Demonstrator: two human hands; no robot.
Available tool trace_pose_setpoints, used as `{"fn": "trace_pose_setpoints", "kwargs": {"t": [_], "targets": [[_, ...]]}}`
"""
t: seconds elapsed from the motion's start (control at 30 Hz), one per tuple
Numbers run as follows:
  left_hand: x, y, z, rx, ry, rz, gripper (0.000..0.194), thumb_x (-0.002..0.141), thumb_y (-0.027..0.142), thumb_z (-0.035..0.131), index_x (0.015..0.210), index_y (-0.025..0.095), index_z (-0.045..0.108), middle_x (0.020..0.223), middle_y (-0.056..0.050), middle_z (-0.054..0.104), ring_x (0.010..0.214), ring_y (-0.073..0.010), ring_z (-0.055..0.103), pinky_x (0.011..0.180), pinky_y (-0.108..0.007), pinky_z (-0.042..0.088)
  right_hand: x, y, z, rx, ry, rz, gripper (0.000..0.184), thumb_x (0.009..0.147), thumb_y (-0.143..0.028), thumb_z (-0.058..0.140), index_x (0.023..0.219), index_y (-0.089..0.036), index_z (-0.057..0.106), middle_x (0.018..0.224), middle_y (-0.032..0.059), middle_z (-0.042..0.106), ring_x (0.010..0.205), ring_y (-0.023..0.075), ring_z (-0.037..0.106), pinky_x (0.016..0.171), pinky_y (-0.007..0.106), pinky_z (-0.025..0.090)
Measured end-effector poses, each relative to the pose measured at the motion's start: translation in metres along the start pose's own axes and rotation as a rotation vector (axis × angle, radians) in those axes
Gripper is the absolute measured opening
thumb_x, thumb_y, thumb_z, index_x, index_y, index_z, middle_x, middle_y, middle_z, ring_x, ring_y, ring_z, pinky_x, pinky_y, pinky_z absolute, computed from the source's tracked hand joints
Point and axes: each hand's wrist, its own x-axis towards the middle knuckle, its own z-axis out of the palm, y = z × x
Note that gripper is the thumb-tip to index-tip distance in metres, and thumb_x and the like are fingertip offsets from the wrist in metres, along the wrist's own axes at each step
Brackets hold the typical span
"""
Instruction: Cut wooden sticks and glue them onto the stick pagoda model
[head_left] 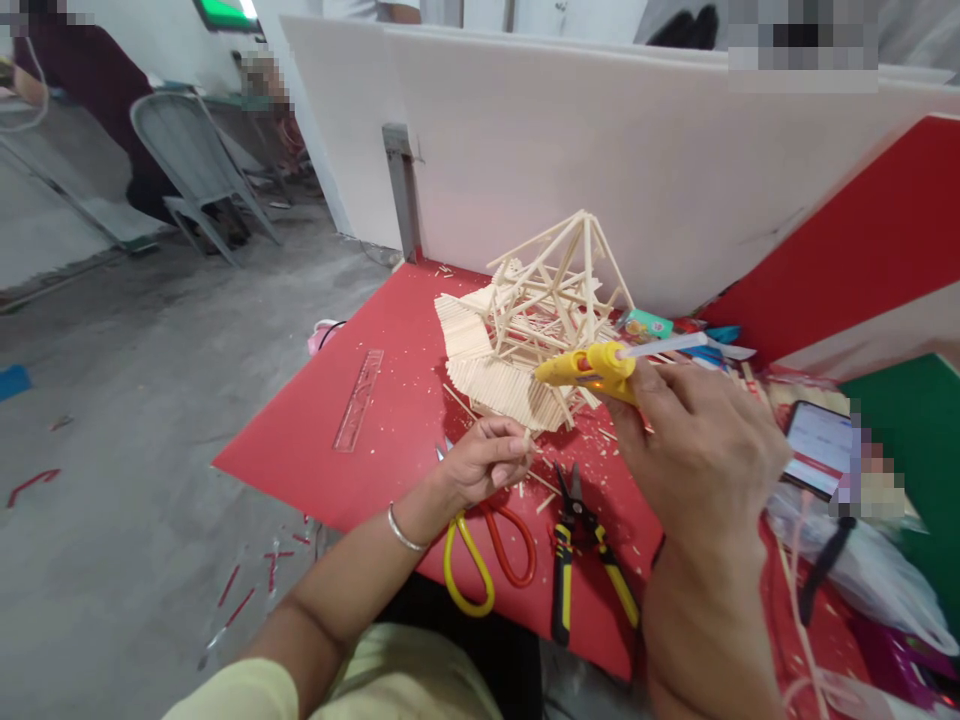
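My right hand [697, 450] is closed round a yellow hot glue gun [592, 370]. A clear glue stick [667, 344] pokes out of its back, and its nozzle points left. Low in the middle, my left hand [491, 458] pinches a short wooden stick [527, 437] between thumb and fingers. Just beyond both hands stands a model of thin wooden sticks, with an open frame [559, 275] rising to a peak and flat slatted panels [469, 330] around its base. The nozzle appears in front of a slatted panel; whether it touches is unclear.
Scissors [487, 560] with yellow and red handles and pruning shears [581, 540] lie near the front edge of the red table [300, 430]. A clear ruler [358, 400] rests at left. A phone [821, 448] and plastic bag are at right. White boards [570, 140] stand behind.
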Motion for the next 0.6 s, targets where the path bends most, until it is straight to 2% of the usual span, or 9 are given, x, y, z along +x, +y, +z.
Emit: {"fn": "trace_pose_setpoints", "kwargs": {"t": [0.27,0.47,0.6], "targets": [[0.000,-0.001,-0.002,-0.021,-0.022,0.003,0.021,0.073,0.031,0.083,0.075,0.015,0.070,0.035,0.006,0.043,0.032,-0.0045,0.030,0.040,-0.018,0.024,0.001,-0.003,0.001,-0.023,0.036,-0.084,0.032,0.092,-0.029,0.057,0.122,-0.023,0.065,0.103,0.0077,0.071,0.091,0.0218,0.062,0.077,0.034,0.040],[0.000,-0.002,-0.003,-0.013,-0.025,0.010,0.020,0.074,0.030,0.082,0.076,0.014,0.070,0.035,0.006,0.044,0.032,-0.0046,0.031,0.040,-0.018,0.025,0.006,-0.007,0.010,-0.080,0.200,-0.116,0.029,0.089,-0.030,0.065,0.117,-0.020,0.067,0.092,0.0052,0.071,0.079,0.0175,0.059,0.070,0.032,0.037],[-0.001,-0.002,-0.003,-0.030,-0.023,0.015,0.018,0.075,0.029,0.081,0.075,0.015,0.070,0.036,0.006,0.045,0.032,-0.0045,0.030,0.040,-0.018,0.025,0.007,-0.010,0.016,-0.047,0.212,-0.131,0.029,0.089,-0.030,0.066,0.117,-0.021,0.066,0.092,0.0039,0.071,0.078,0.0158,0.059,0.069,0.030,0.037]]}}
